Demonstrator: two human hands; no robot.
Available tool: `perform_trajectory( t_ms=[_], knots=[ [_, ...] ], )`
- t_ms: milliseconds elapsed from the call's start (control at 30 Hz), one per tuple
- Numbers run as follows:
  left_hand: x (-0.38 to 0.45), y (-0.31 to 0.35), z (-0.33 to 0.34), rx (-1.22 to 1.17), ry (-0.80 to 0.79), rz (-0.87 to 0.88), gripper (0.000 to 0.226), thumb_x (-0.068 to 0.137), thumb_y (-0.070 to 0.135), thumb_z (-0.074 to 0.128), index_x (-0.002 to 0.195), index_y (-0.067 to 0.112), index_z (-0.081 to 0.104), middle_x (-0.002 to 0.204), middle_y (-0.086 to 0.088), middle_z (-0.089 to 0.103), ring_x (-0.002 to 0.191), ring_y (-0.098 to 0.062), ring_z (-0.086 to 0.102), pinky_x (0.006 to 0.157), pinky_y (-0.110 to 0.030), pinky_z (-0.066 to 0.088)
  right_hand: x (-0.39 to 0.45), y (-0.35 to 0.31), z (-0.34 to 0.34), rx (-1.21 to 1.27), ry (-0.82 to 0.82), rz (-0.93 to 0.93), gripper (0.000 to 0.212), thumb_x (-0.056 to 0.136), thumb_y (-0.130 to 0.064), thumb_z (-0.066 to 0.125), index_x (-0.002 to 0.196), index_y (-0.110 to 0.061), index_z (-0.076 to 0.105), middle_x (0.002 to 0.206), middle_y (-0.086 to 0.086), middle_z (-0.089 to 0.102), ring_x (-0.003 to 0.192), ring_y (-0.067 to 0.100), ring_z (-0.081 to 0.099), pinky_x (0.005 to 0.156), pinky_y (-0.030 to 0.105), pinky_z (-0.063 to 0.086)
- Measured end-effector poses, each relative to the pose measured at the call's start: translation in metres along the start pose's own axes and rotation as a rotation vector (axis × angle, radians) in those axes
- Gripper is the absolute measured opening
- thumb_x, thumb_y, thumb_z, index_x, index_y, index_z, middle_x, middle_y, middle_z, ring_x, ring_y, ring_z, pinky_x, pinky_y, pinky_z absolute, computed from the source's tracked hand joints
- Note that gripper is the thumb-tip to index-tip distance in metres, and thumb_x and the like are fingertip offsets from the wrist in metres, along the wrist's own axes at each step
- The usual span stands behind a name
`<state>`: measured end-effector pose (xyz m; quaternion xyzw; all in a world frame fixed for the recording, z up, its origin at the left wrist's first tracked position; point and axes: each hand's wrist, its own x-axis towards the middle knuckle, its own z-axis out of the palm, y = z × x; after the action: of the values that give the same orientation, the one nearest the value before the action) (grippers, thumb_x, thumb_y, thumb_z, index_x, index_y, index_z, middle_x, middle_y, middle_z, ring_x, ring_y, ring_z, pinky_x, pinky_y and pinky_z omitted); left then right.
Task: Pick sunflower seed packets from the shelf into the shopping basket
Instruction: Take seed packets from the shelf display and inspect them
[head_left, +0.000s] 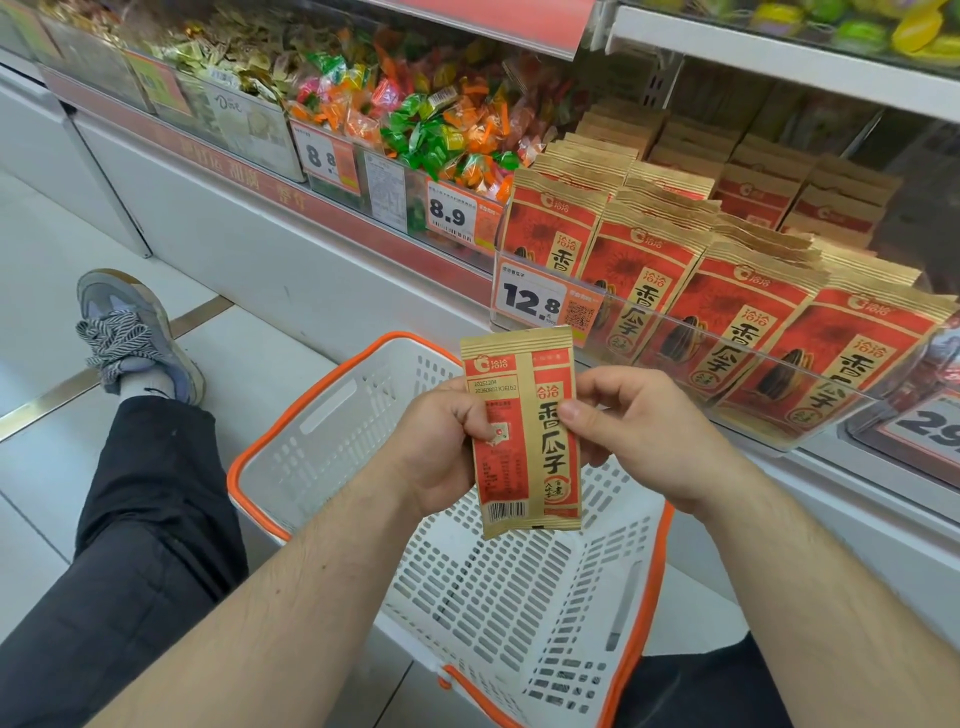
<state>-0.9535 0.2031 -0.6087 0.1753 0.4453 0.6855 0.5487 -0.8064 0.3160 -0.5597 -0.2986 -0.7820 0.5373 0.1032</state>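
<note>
Holding one seed pkt (524, 431) mid-frame, pinched by my left hand (441, 447) & right hand (639, 431). White basket (332, 415) sits below; more pkts on shelf (727, 322), right side.

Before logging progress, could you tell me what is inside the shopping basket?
The shopping basket shows only bare white slotted floor; the held sunflower seed packet and both hands hide part of it.

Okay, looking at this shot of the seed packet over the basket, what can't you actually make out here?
Head view only:
- Small print on the held packet: too small, partly covered by left hand and right hand.
- Price tag at right: cut off by the frame edge.
- Basket floor: partly hidden behind packet and arms.
</note>
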Motion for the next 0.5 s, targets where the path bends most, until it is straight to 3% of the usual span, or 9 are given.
perform_trajectory(
  t_ms=[200, 300, 367, 500],
  knots=[
    [-0.001, 0.006, 0.004, -0.028, 0.009, -0.07, 0.066, 0.056, 0.0, 0.038, 0.119, -0.004, 0.057, 0.106, -0.024, 0.066, 0.089, -0.038, 0.067, 0.08, -0.049, 0.057, 0.0, 0.001, -0.002, -0.013, -0.07, -0.004, 0.011, 0.094, -0.016, 0.063, 0.104, -0.017, 0.069, 0.078, 0.008, 0.072, 0.059, 0.014, 0.061, 0.057, 0.028, 0.046],
    [0.001, 0.01, 0.003, -0.084, 0.012, -0.159, 0.062, 0.061, 0.002, 0.036, 0.119, -0.001, 0.059, 0.112, -0.024, 0.065, 0.095, -0.04, 0.066, 0.087, -0.052, 0.055, -0.001, 0.002, -0.007, -0.07, -0.213, 0.068, 0.033, 0.089, -0.013, 0.07, 0.117, -0.028, 0.059, 0.072, -0.001, 0.071, 0.062, 0.014, 0.064, 0.055, 0.023, 0.044],
    [0.002, 0.012, 0.0, -0.132, 0.017, -0.191, 0.059, 0.063, 0.003, 0.036, 0.117, 0.0, 0.06, 0.112, -0.024, 0.065, 0.098, -0.041, 0.066, 0.089, -0.054, 0.052, -0.002, 0.002, -0.007, -0.09, -0.289, 0.104, 0.054, 0.085, -0.007, 0.073, 0.126, -0.034, 0.05, 0.078, 0.004, 0.072, 0.066, 0.016, 0.067, 0.057, 0.022, 0.046],
    [0.004, 0.01, -0.005, -0.205, 0.024, -0.235, 0.055, 0.065, 0.003, 0.035, 0.114, 0.001, 0.058, 0.105, -0.023, 0.067, 0.094, -0.041, 0.068, 0.086, -0.056, 0.051, -0.001, 0.004, -0.004, -0.076, -0.344, 0.109, 0.074, 0.082, 0.001, 0.074, 0.139, -0.03, 0.039, 0.101, 0.019, 0.073, 0.087, 0.037, 0.072, 0.073, 0.046, 0.057]
  ],
)
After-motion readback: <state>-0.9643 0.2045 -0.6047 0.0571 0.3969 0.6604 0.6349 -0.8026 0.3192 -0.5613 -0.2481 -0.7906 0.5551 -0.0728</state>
